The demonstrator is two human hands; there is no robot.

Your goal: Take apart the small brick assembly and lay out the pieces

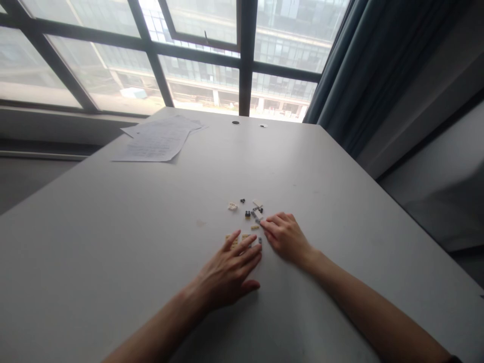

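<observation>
My left hand [235, 272] lies palm down with its fingers spread over beige toy bricks [228, 238], partly covering them. A small grey brick [260, 240] sits by its fingertips. My right hand [285, 234] rests on the table with fingers bent and held together. Its fingertips touch the edge of a loose pile with a white brick [257, 215] and grey pieces; whatever lies between them is hidden. Close to the pile are a black and yellow piece [247, 215], a narrow beige brick [254, 227], a cream piece [232, 206] and a small black piece [242, 200].
The white table [151, 242] carries several sheets of paper [159, 141] at its far left. Two round holes, one of them this dark opening [235, 122], are near the far edge. Beyond stand a window [200, 80] and, on the right, a dark blue curtain [351, 85].
</observation>
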